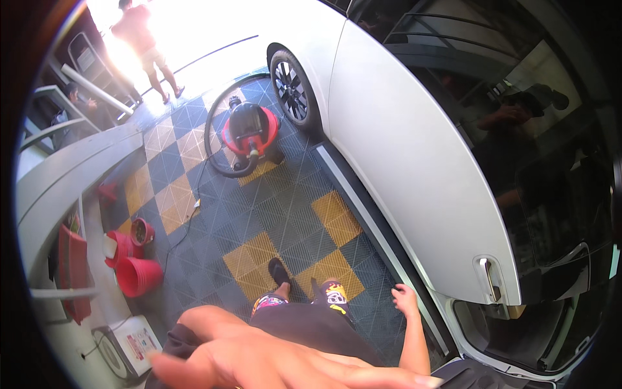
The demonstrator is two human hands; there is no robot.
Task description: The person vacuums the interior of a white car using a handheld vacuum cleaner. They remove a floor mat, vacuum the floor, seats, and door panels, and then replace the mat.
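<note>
My left hand (272,360) is raised very close to the camera along the lower edge, large and partly cut off. Its fingers stretch out toward the right and the thumb points left; I see nothing held in it. Lower down, beside the silver side sill (382,240) of a white car, hangs my right hand (405,301). Its fingers are loosely bent and apart, with nothing between them. The closest large thing to it is the car door (414,162), with a chrome handle (490,279) farther right.
A red and black vacuum cleaner (249,129) with a coiled hose stands near the car's wheel (291,87). Red buckets (138,275) line the left side, and a cord (188,230) crosses the tiled floor. One person (139,39) stands at the bright opening; another (81,97) is at left.
</note>
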